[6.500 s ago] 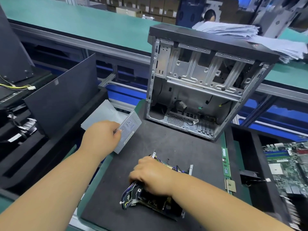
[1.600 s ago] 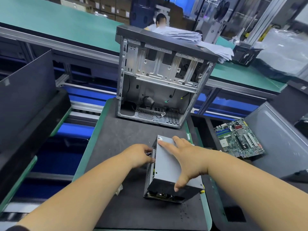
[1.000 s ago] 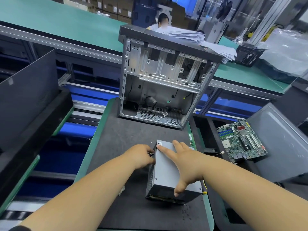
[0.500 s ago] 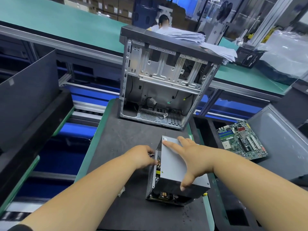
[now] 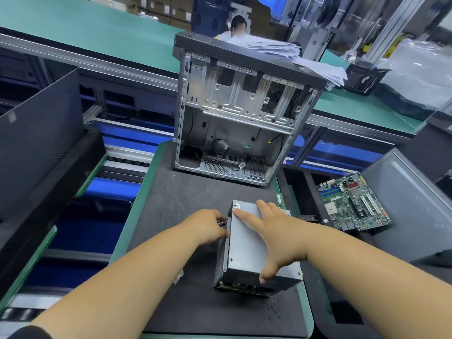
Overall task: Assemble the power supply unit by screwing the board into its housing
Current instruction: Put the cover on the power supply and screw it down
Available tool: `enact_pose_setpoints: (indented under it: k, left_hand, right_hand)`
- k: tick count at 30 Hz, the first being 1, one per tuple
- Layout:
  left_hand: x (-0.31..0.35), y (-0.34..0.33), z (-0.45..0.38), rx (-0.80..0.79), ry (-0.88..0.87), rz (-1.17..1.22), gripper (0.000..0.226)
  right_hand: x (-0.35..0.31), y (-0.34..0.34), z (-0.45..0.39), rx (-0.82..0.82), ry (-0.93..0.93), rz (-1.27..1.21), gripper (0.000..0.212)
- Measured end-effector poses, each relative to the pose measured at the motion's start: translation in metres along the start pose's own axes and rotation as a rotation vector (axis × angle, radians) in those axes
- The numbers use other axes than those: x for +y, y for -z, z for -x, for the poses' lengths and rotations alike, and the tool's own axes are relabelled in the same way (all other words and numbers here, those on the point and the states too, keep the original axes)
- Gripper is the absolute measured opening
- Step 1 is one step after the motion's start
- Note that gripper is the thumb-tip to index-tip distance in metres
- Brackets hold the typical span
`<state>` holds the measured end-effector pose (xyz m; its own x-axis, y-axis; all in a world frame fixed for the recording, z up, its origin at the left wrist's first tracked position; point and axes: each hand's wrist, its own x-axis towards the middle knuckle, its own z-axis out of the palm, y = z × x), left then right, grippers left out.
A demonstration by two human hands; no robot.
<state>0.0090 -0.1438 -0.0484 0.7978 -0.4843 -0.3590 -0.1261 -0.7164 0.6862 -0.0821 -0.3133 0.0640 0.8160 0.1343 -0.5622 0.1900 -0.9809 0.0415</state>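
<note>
From the head camera, looking down on a dark mat (image 5: 186, 204) that covers the worktop (image 5: 308, 311), whose green edge shows round it. The power supply unit (image 5: 247, 245), a grey metal box, lies on the mat near its right edge, long side running away from the viewer, with a dark perforated wall on its left and its near end in shadow. The right hand (image 5: 275, 231) lies spread over the grey top: the forefinger reaches to the far left corner, the other fingers stretch toward the far edge, and the thumb hooks down over the near end, so the hand clasps the box from above. The left hand (image 5: 208, 225) is pressed against the unit's left wall near the far end; its fingers are curled, and coloured wires (image 5: 221, 222) show just at the fingertips, but whether it pinches them I cannot tell. Beyond the unit, well apart, an open computer case (image 5: 241, 113) stands upright at the back of the mat, with a pile of papers (image 5: 281, 51) behind its top. A green motherboard (image 5: 352, 201) lies to the right, off the mat
</note>
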Motion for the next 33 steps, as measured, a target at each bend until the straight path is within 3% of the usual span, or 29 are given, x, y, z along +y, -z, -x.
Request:
enact_pose_setpoints:
  k: [4,6,9,12,19,33]
  left_hand:
    - [0.000,-0.001,0.001,0.023,0.006,0.021,0.036]
    - [0.000,-0.003,0.001,0.039,-0.003,0.004,0.036]
    - [0.001,-0.006,0.002,0.056,-0.012,-0.012,0.035]
    - [-0.001,-0.006,0.001,0.044,-0.005,0.016,0.034]
    - [0.003,-0.001,0.004,0.021,0.016,0.025,0.039]
    - [0.000,-0.001,0.005,0.012,0.015,0.027,0.039]
  right_hand:
    - [0.007,-0.008,-0.011,0.278,-0.030,-0.075,0.102]
    - [0.008,-0.019,-0.016,0.234,-0.021,-0.089,0.099]
    - [-0.001,-0.049,-0.018,0.091,0.006,-0.167,0.118]
    - [-0.004,-0.066,-0.019,0.101,0.026,-0.087,0.139]
    - [0.007,-0.047,-0.027,-0.076,-0.053,-0.125,0.154]
    - [0.000,-0.032,-0.021,-0.021,-0.016,0.037,0.147]
